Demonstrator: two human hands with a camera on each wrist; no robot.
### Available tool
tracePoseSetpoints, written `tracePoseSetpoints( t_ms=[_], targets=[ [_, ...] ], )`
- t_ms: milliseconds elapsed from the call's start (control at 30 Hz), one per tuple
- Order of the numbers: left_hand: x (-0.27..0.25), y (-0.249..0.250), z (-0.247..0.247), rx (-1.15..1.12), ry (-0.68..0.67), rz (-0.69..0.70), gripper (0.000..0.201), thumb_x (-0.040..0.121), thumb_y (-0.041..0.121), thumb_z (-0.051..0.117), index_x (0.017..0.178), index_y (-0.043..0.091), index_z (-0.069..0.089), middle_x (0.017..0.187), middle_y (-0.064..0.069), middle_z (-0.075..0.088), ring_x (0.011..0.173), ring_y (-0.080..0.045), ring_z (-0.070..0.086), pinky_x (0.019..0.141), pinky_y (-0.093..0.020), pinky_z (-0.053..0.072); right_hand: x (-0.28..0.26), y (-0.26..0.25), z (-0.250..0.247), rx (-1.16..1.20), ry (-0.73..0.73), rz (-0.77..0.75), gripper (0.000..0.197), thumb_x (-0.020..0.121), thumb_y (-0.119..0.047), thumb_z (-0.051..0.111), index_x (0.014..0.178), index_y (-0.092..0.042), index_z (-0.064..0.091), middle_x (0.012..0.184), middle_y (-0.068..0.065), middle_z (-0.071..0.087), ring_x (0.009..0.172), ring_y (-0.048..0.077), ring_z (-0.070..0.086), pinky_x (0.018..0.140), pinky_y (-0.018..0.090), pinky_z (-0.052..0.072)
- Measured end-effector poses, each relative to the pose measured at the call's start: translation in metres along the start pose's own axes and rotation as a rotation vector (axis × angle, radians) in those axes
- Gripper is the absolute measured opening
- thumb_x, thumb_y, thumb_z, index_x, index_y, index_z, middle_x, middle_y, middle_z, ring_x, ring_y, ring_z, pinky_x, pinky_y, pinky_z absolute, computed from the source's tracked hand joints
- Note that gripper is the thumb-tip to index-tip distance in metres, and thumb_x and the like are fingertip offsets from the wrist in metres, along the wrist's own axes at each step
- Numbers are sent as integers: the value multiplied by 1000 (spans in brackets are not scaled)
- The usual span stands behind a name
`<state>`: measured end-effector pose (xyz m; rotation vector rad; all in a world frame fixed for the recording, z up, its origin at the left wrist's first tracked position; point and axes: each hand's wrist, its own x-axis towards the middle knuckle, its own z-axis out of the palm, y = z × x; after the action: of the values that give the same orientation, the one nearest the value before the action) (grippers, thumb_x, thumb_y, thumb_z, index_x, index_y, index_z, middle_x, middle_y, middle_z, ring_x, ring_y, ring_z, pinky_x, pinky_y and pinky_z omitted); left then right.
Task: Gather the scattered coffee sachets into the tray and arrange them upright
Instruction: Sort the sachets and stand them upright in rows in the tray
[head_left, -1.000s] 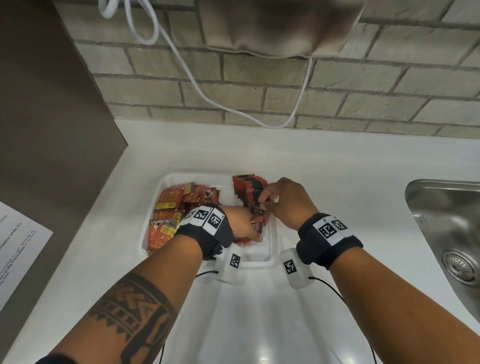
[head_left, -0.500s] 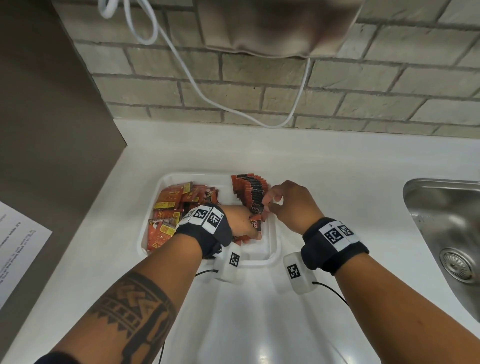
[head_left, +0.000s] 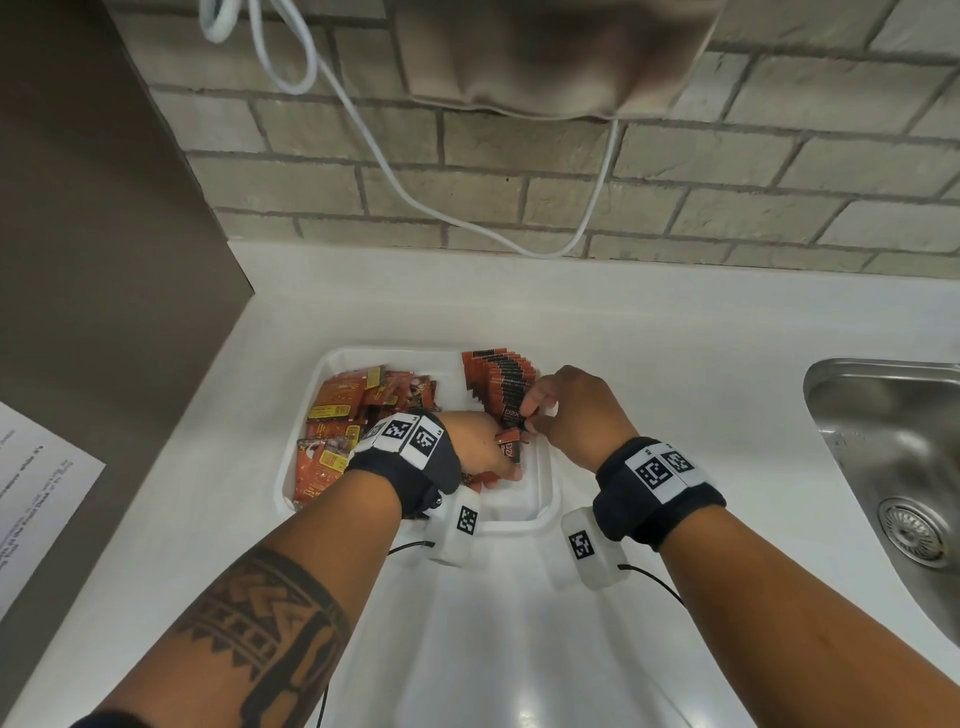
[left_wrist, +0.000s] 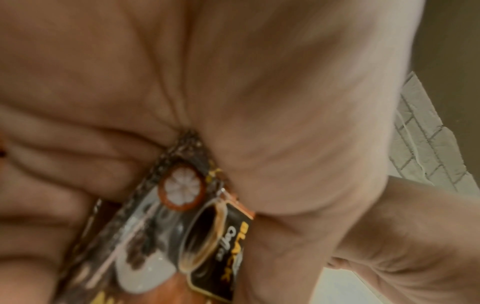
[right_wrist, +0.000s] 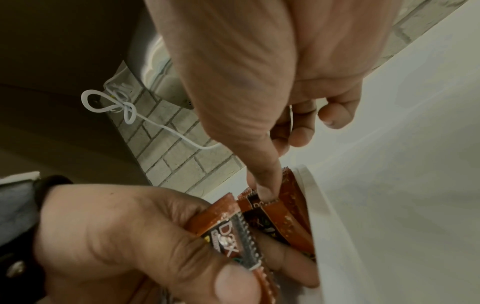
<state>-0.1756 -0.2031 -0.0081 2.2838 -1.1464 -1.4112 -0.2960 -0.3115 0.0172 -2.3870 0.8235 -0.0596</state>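
Observation:
A white tray (head_left: 519, 525) sits on the counter. Loose orange sachets (head_left: 337, 421) lie in a heap in its left half. A row of red-and-black sachets (head_left: 498, 376) stands upright along its right side. My left hand (head_left: 498, 462) is inside the tray and grips a small bundle of sachets (right_wrist: 228, 232) between thumb and fingers; the left wrist view shows the bundle (left_wrist: 197, 226) against the palm. My right hand (head_left: 527, 415) pinches the top edge of one sachet (right_wrist: 259, 203) at the near end of the row, beside the tray wall (right_wrist: 337, 226).
A steel sink (head_left: 893, 447) lies to the right. A printed sheet (head_left: 36, 499) hangs on the dark panel at left. A white cable (head_left: 415, 192) loops down the brick wall under a beige appliance (head_left: 545, 57). White counter runs around the tray.
My right hand has shifted slightly at the near end of the upright row, fingers still on a sachet. The left hand has stayed in the tray with its bundle.

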Motion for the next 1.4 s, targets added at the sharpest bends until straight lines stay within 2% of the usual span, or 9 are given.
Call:
tracePoseSetpoints(
  t_ms=[233,433,867,933,1033,1100,1167,1300,1400],
  targets=[
    [-4,4,-1,-38,8,-3,29,92,27,69,108,3,66,81,-5,67,53,-12,58,40,-17,44,-4,-4,-2,35,27,-17,8,85,-25,76,89,-21,72,97,3,59,89,19,57,80,32,48],
    [-5,3,0,-53,5,-11,21,92,26,70,102,8,65,82,-6,66,55,-12,58,40,-17,43,0,1,2,2,13,10,14,83,-10,72,93,-20,72,100,2,58,88,17,56,74,25,41],
    [-10,2,1,-31,-6,-22,34,91,30,71,111,3,66,85,-7,69,55,-14,59,45,-19,47,3,5,5,5,25,13,10,87,-11,67,92,-20,70,94,-1,59,85,17,58,76,27,46],
    [-12,3,0,-28,-13,-12,32,91,29,70,109,3,67,85,-7,69,55,-13,59,45,-18,46,3,6,4,14,21,13,11,88,-11,67,90,-21,69,92,-3,58,85,16,57,72,24,45],
    [-18,4,-3,-87,-31,-2,22,94,17,67,109,2,67,79,-6,66,56,-13,58,43,-18,47,-1,5,1,20,62,-18,13,89,-14,66,86,-26,66,86,-10,54,80,11,53,63,11,35],
    [-24,1,-7,-263,-66,19,16,94,5,63,109,0,68,74,-4,65,59,-14,58,49,-19,52,-7,4,-3,54,126,-45,14,89,-21,68,81,-31,63,84,-12,57,77,8,53,60,8,35],
    [-30,-3,-13,-477,-124,99,12,97,0,58,104,1,67,74,0,69,67,-15,59,63,-25,59,-16,1,-8,148,138,-63,11,89,-32,71,80,-34,63,80,-14,64,73,2,57,63,8,39],
    [-41,-5,-21,-678,-157,264,16,98,5,58,113,3,63,107,-8,70,88,-18,63,86,-34,60,-24,-8,-15,352,-7,-97,9,86,-24,77,93,-23,71,81,-6,73,70,2,66,66,9,46],
    [-43,-3,-21,-580,-63,317,25,92,8,69,116,9,67,113,-9,71,99,-18,68,86,-36,60,-16,-5,-17,424,-12,-79,9,84,-18,79,89,-23,74,83,0,75,80,17,71,80,30,56]
  ],
)
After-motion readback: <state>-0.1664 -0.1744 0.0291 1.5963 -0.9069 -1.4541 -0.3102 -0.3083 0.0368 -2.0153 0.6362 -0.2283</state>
